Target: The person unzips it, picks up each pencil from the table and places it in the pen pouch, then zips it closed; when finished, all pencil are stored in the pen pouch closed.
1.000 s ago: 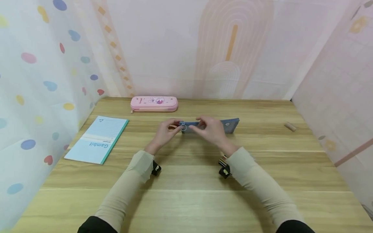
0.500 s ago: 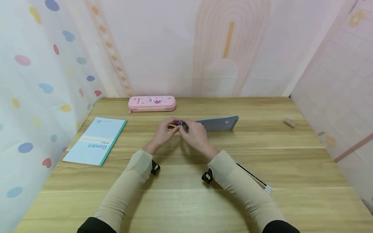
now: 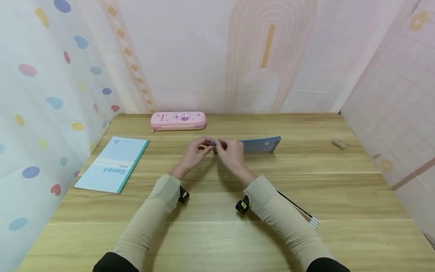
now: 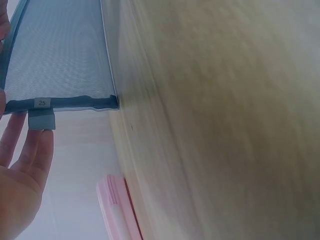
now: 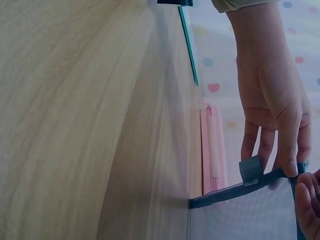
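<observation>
A blue-grey mesh zip pouch point(image 3: 259, 145) stands upright on its long edge at the middle of the table. My left hand point(image 3: 192, 153) pinches the top corner of its left end, beside a small fabric tab point(image 4: 42, 119) in the left wrist view. My right hand point(image 3: 232, 156) pinches at the zip edge close to that same corner, its fingertips near the left ones. The zip pull is hidden by the fingers. In the right wrist view the left hand point(image 5: 275, 105) reaches down to the pouch's end point(image 5: 240, 192), with the right fingers point(image 5: 306, 205) at the frame's edge.
A pink pencil case point(image 3: 178, 121) lies behind the left hand. A light-blue notebook point(image 3: 112, 165) is at the left. Black-striped pencils point(image 3: 299, 208) lie partly under the right forearm. A small brownish cylinder point(image 3: 338, 144) lies at the far right.
My right hand has moved left from the pouch's middle to its left end, then slightly back right. The pencils show more beside the right forearm. My left hand stays at the corner.
</observation>
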A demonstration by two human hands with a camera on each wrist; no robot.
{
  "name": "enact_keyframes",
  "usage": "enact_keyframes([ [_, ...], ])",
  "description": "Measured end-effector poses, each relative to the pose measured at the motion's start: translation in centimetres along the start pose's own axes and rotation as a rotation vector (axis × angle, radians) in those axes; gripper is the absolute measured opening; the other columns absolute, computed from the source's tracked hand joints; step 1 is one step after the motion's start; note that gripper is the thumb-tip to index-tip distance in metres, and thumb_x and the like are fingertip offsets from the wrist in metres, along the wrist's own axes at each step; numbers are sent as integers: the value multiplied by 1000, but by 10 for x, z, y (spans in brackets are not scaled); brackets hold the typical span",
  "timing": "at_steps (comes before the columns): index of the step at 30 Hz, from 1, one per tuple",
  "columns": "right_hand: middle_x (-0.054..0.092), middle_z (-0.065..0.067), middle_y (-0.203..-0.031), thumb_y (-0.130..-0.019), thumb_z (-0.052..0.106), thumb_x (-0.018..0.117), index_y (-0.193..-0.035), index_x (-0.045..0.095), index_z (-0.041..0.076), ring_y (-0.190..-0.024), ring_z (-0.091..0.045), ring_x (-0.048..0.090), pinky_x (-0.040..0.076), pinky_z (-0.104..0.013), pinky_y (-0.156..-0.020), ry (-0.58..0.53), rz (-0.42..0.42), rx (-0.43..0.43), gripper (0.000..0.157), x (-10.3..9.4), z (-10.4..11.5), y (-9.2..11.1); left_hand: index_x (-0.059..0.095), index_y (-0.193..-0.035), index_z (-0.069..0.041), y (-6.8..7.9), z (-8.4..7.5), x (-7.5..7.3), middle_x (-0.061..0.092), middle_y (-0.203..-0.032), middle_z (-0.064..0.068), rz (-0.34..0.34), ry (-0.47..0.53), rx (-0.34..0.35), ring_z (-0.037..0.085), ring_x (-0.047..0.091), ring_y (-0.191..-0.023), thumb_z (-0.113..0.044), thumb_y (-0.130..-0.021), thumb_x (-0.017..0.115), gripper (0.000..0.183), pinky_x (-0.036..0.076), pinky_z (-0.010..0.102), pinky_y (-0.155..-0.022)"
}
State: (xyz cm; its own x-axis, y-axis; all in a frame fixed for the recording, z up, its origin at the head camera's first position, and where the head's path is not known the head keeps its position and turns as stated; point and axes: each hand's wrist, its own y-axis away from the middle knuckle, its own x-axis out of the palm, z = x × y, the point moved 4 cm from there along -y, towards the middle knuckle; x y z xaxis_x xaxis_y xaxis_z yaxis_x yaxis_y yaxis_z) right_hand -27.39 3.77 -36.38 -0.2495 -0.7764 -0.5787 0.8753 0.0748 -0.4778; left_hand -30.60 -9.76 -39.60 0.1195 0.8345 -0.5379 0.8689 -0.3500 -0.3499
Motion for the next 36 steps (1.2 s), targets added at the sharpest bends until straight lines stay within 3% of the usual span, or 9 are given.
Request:
enact_keyframes([
  [7,63,-6,-58,-85,14,55,-81,70,2,-40,-6,43,36,-16,-42,13,-5,45,19,-7,-4,0,61,-102,-6,-1,-2,1,63,-102,12,4,-7,-32,25,60,-93,-15,-85,57,19,51,37,-77],
  [15,62,-6,-57,-84,16,57,-78,70,3,-44,-9,46,40,-21,-48,90,-57,77,18,-23,-17,-1,61,-102,-4,-2,3,-2,63,-101,14,-3,-13,-43,26,60,-93,-16,-85,58,21,51,38,-77],
  [20,60,-8,-54,-83,15,57,-70,67,3,-43,-12,46,39,-24,-49,122,-98,81,20,-38,-30,0,60,-103,-2,0,6,-5,63,-101,14,-12,-25,-45,26,59,-93,-13,-85,58,21,50,38,-77],
  [26,60,-12,-55,-83,13,57,-71,67,0,-44,-15,47,38,-24,-47,117,-121,92,21,-61,-47,2,59,-104,1,1,10,-9,63,-101,15,-16,-26,-54,27,59,-93,-13,-85,58,23,50,39,-77],
  [36,59,-13,-63,-84,14,54,-80,66,-1,-50,-14,44,34,-22,-47,162,-83,218,20,-96,-81,10,59,-103,1,4,15,-16,63,-100,16,-19,-20,-49,28,59,-93,-12,-85,58,22,50,40,-77],
])
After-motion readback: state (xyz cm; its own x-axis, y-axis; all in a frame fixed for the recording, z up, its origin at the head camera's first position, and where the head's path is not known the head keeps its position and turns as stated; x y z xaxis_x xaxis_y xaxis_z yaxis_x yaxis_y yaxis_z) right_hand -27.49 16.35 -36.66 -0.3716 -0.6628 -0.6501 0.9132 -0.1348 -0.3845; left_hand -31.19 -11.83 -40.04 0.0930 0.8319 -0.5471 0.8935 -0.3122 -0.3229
